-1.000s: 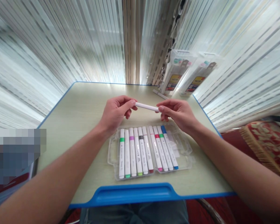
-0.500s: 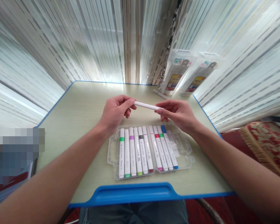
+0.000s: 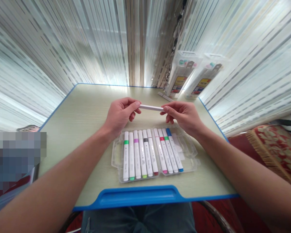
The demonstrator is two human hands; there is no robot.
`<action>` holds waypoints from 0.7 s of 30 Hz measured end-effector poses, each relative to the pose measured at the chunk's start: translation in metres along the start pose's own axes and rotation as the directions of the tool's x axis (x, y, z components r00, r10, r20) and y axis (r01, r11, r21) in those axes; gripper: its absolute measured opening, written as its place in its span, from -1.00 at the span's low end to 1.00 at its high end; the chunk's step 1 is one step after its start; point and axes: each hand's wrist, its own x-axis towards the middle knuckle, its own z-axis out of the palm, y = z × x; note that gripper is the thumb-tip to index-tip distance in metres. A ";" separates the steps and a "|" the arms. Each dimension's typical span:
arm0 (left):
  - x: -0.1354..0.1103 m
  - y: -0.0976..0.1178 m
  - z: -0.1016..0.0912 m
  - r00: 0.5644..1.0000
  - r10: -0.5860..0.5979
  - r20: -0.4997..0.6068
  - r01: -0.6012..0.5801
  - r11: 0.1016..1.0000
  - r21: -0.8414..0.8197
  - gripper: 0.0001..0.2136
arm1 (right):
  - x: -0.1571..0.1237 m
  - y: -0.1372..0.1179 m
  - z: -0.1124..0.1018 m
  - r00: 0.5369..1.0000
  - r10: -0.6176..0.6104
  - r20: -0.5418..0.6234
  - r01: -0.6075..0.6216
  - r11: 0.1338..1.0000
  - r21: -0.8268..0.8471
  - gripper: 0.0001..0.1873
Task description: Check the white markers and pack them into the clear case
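Observation:
A white marker [image 3: 151, 107] is held level above the table between both hands. My left hand [image 3: 122, 113] pinches its left end, and my right hand [image 3: 181, 115] grips the right end, so both tips are hidden by fingers. Below the hands lies an open clear plastic case [image 3: 192, 147]. Several white markers sit side by side in it, with coloured bands and ends; the rightmost is a blue-capped marker [image 3: 174, 149]. Another marker [image 3: 165, 96] rests farther back on the table, behind my right hand.
Two upright clear plastic cases [image 3: 180, 76] with labels stand at the table's back right corner. The pale table [image 3: 63, 129] has a blue edge and a blue front tray [image 3: 139, 196]. Striped curtains hang behind it, and a patterned fringed cloth [image 3: 276, 145] lies at the right.
My right hand has risen slightly, bringing the marker closer to level. The left hand stays in nearly the same place. The view has shifted a little.

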 end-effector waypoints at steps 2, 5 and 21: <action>0.000 0.000 0.000 1.000 0.003 0.007 -0.003 1.000 -0.002 -0.83 | 0.000 0.000 0.001 1.000 0.001 -0.006 -0.001 1.000 0.003 -0.67; -0.001 0.001 0.001 1.000 0.004 0.015 -0.004 1.000 -0.004 -0.84 | 0.001 -0.001 0.001 1.000 0.009 -0.014 -0.009 1.000 0.006 -0.63; 0.000 0.000 0.001 1.000 0.014 0.025 -0.015 0.999 0.031 -0.84 | 0.002 0.001 0.000 0.999 -0.013 -0.038 0.015 0.998 0.054 -0.68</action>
